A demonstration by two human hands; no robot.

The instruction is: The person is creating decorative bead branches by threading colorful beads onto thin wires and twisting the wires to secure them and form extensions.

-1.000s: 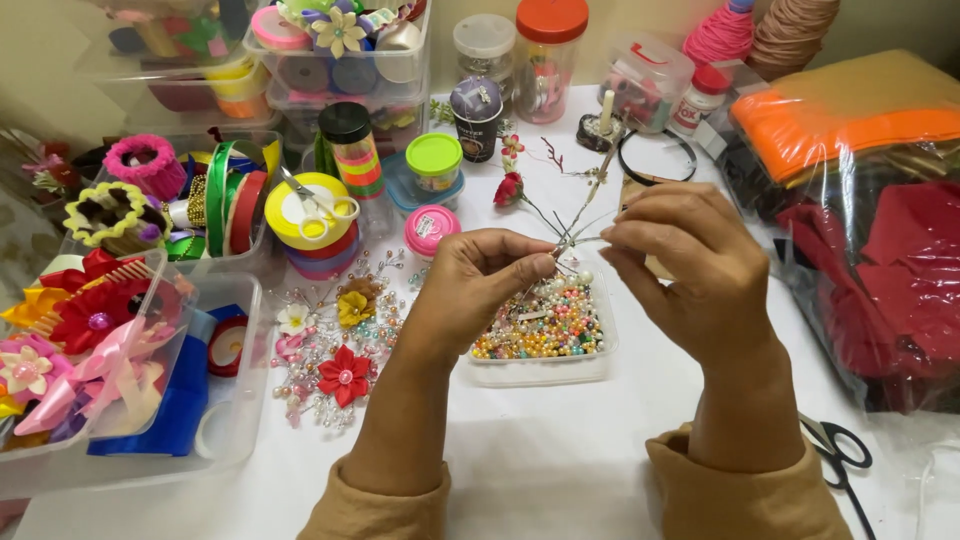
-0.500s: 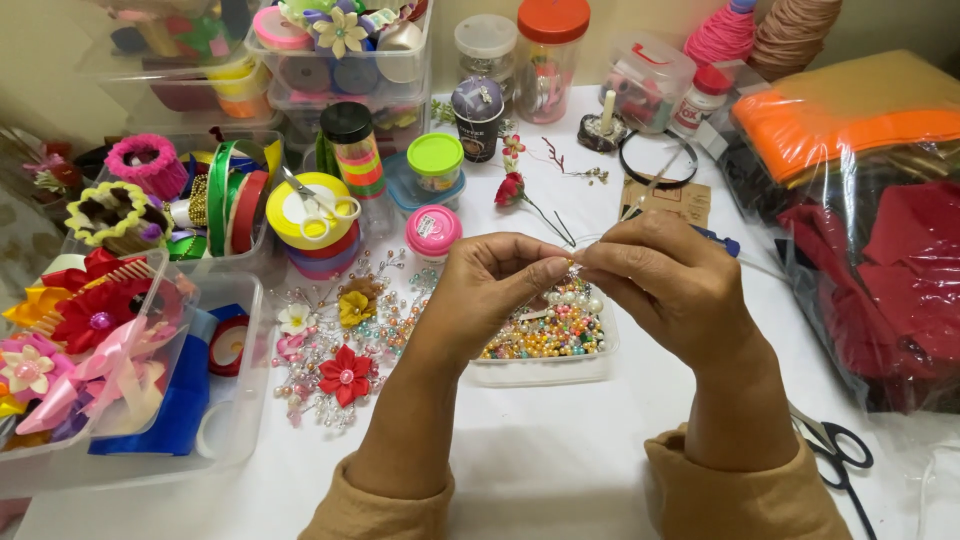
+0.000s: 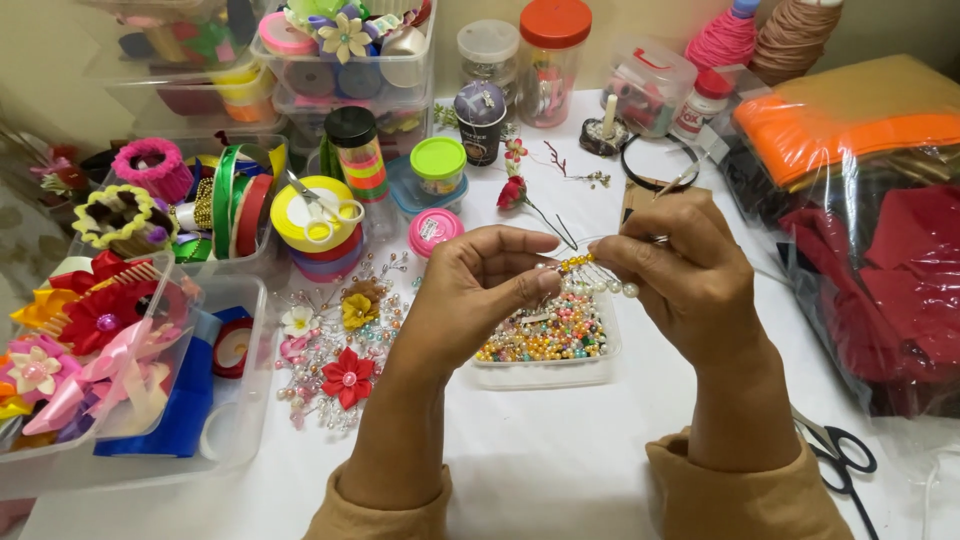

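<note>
Surface: a white tabletop [image 3: 560, 450] took up the middle and near part of the view, crowded along its left, far and right edges.
Room: a plain pale wall [image 3: 60, 60] stood behind the far row of containers; little else of the room showed.
Left hand: the left hand [image 3: 478, 290] hovered over the table centre, thumb and forefinger pinched narrow on the left end of a short wire strand of gold and pearl-white beads [image 3: 590, 272].
Right hand: the right hand [image 3: 680, 270] gripped the same strand from the right, fingers curled close around it.
Beaded strand: it was held in the air between both hands, just above a shallow clear plastic tray of mixed pastel beads [image 3: 545, 340].
Left side: clear plastic bins of ribbon flowers [image 3: 90, 350] sat at the left edge, with a red fabric flower on beaded sprigs [image 3: 347, 378] lying near them on the table.
Far side: a stack of ribbon spools with small scissors on top [image 3: 315, 225] and an orange-lidded clear jar [image 3: 550, 60] stood far back.
Right side: orange and red felt sheets in clear plastic wrap [image 3: 880, 210] filled the right edge; black-handled scissors [image 3: 840, 455] lay near, beside the right sleeve.
</note>
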